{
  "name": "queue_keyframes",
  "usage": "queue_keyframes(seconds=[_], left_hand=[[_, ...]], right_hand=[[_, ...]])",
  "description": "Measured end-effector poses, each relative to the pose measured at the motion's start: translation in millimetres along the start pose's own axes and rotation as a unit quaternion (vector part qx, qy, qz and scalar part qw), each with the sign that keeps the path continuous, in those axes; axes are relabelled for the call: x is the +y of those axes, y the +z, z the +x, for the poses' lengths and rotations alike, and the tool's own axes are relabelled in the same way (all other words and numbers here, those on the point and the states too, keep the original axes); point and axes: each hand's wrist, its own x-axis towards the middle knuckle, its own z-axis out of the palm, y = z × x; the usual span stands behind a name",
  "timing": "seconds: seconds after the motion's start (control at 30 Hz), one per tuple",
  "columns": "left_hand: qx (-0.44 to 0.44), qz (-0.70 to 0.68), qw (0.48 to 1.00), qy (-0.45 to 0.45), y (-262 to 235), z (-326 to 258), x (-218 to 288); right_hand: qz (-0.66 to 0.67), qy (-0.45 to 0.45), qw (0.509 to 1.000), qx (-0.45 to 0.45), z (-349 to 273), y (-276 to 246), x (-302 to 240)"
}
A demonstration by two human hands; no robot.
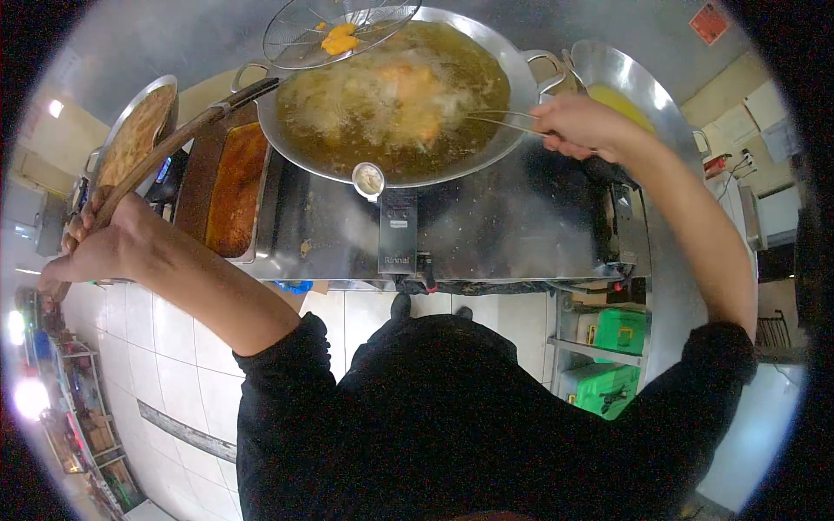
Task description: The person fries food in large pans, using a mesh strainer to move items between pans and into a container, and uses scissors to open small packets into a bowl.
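A person in black sleeves stands at a stove, seen from above, with bare hands either side of a large metal wok (525,97) of bubbling oil. Frying food (408,100), golden and blurred by froth or steam, lies in the middle of the wok; single pieces cannot be told apart.

The right hand (578,128) is at the wok's right rim, its fingers pinching thin metal tongs (512,125). The tongs lie nearly level, their long axis running leftward over the wok from the fingers, with the tips near the right edge of the food. Whether the tips touch anything is hard to tell. The food lies directly left of these fingers, and the right hand is clearly the nearer one.

The left hand (113,247) is well out to the wok's lower left, fingers curled around a long wooden handle (169,149). The handle slants up and right to the wok's left rim, where it seems to join a round wire strainer (291,36). The strainer hangs over the wok's far left rim, up and left of the frying food, holding a few orange pieces (339,40).

A rectangular tray (236,191) with reddish-brown contents sits left of the wok; a second wok (608,69) with yellow contents stands to its right.
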Motion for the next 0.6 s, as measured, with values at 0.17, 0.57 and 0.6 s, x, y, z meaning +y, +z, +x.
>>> queue_keyframes(seconds=[0.17, 0.57, 0.6], left_hand=[[-0.002, 0.006, 1.0, -0.009, -1.5, 2.1, 3.4], [0.043, 0.041, 0.998, 0.007, 8.1, 4.4, 9.4], [0.028, 0.031, 0.999, -0.001, 6.3, 5.6, 10.8]], right_hand=[[0.05, -0.04, 0.998, 0.006, 50.4, 37.6, 3.6], [0.142, -0.072, 0.986, 0.056, 67.9, 47.7, 12.9], [0.122, -0.074, 0.988, 0.062, 61.7, 43.0, 17.9]])
